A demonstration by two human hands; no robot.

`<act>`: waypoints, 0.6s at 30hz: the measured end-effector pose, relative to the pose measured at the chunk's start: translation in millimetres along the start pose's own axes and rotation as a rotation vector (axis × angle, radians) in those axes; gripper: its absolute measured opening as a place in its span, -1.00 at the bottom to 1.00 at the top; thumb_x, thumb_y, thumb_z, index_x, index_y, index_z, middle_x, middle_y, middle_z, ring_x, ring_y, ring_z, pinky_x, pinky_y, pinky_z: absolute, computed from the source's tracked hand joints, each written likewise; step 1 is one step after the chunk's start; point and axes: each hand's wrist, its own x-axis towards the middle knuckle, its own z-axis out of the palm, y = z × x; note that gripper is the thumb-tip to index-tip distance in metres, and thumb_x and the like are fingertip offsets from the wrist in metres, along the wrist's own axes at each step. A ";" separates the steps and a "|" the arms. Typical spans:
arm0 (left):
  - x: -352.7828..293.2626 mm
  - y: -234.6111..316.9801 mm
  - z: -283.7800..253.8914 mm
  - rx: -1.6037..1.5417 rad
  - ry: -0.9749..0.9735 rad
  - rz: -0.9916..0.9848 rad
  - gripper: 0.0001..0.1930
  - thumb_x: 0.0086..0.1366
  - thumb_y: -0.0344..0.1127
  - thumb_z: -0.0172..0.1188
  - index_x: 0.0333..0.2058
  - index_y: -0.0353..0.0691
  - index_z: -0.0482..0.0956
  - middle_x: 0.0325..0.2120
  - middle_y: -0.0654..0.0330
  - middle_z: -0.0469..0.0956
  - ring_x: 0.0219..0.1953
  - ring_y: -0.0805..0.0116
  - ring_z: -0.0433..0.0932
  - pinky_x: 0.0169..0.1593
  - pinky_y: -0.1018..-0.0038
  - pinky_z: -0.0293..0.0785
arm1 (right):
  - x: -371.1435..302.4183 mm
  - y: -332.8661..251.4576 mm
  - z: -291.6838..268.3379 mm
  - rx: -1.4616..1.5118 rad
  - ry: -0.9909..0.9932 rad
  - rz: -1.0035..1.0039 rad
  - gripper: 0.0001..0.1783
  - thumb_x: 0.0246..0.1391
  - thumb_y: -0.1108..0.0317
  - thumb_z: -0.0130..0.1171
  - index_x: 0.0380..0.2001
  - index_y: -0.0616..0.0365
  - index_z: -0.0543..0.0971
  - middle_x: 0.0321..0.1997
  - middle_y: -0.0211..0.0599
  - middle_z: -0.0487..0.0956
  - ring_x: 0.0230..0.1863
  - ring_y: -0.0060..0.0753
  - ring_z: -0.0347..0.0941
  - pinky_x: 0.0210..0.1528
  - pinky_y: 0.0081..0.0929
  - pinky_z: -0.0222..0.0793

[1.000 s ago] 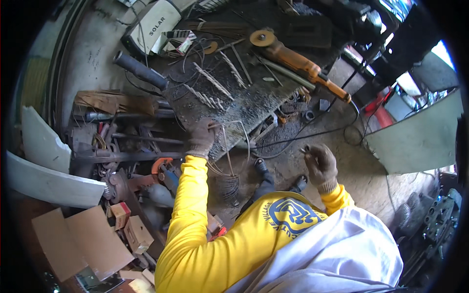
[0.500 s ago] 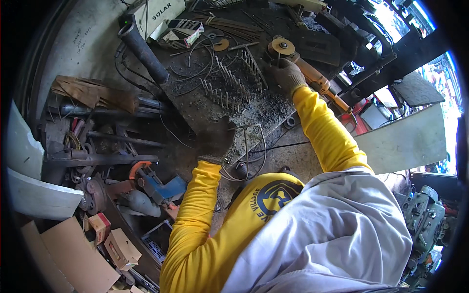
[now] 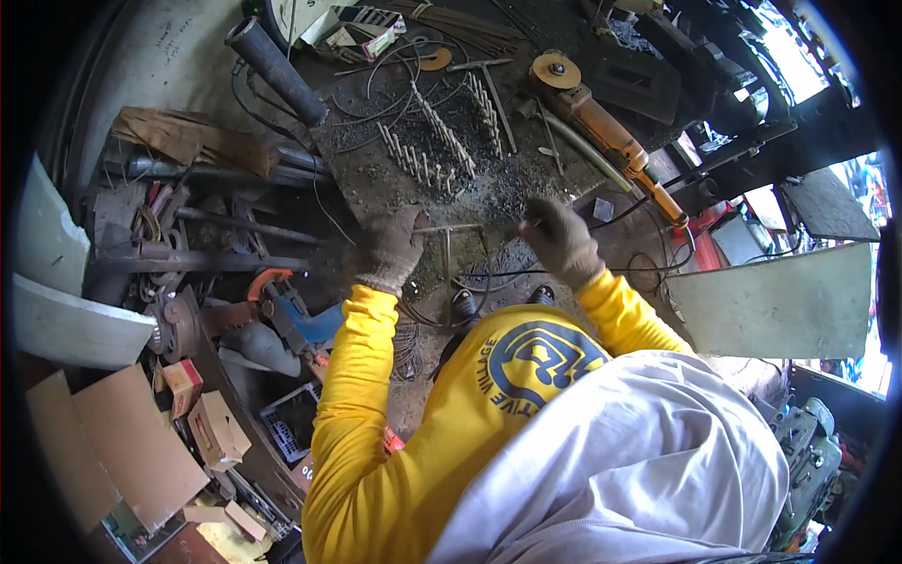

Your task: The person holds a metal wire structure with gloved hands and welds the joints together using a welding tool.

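Wearing gloves on both hands, you had your yellow sleeves (image 3: 362, 414) coming up from the lower edge to a soot-dark metal work plate (image 3: 376, 179). Your left hand (image 3: 393, 249) was curled shut on the near end of a thin metal rod (image 3: 449, 227), which lay roughly level across the plate's near edge between your two hands. Your right hand (image 3: 560, 240) was closed too, pinching something thin at the fingertips; couldn't tell from this view whether it was the rod's other end or a separate wire. A black cable (image 3: 498, 274) looped on the ground just below the hands.

Left of your left arm: an orange-and-blue power tool (image 3: 287, 305) on the floor, cardboard boxes (image 3: 202, 423) nearer the lower left.

Beyond the hands, rows of short metal pins (image 3: 437, 141) stood upright on the plate in lines. Further right, an orange angle grinder (image 3: 601, 122) lay with its disc end away from you. At the far left corner, a dark pipe (image 3: 277, 70) rested tilted against the plate's edge.
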 end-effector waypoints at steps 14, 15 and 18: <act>45.7 96.7 -131.6 0.013 -0.073 -0.287 -0.70 0.39 -0.10 0.14 -0.16 -0.24 0.61 -0.25 -0.14 0.63 -0.12 -0.27 0.58 -0.09 0.08 0.52 | -33.8 -25.9 -34.0 0.229 -0.162 -0.134 0.04 -0.17 0.04 0.60 0.35 0.11 0.32 0.30 0.10 0.40 0.15 0.07 0.51 0.20 -0.16 0.46; 47.4 99.8 -130.8 0.023 -0.127 -0.309 -0.69 0.39 -0.10 0.13 -0.17 -0.25 0.60 -0.25 -0.16 0.62 -0.12 -0.28 0.58 -0.09 0.08 0.52 | -32.9 -33.8 -42.0 0.119 -0.123 -0.225 0.04 -0.18 0.04 0.60 0.35 0.07 0.33 0.29 0.09 0.41 0.16 0.07 0.49 0.22 -0.16 0.44; 51.3 107.1 -129.5 0.032 -0.234 -0.359 -0.68 0.40 -0.08 0.11 -0.19 -0.25 0.60 -0.26 -0.20 0.61 -0.12 -0.28 0.57 -0.09 0.06 0.51 | -27.5 -43.6 -59.4 -0.198 -0.051 -0.506 -0.02 -0.23 0.02 0.57 0.31 -0.06 0.40 0.25 0.01 0.45 0.23 0.04 0.44 0.27 -0.15 0.38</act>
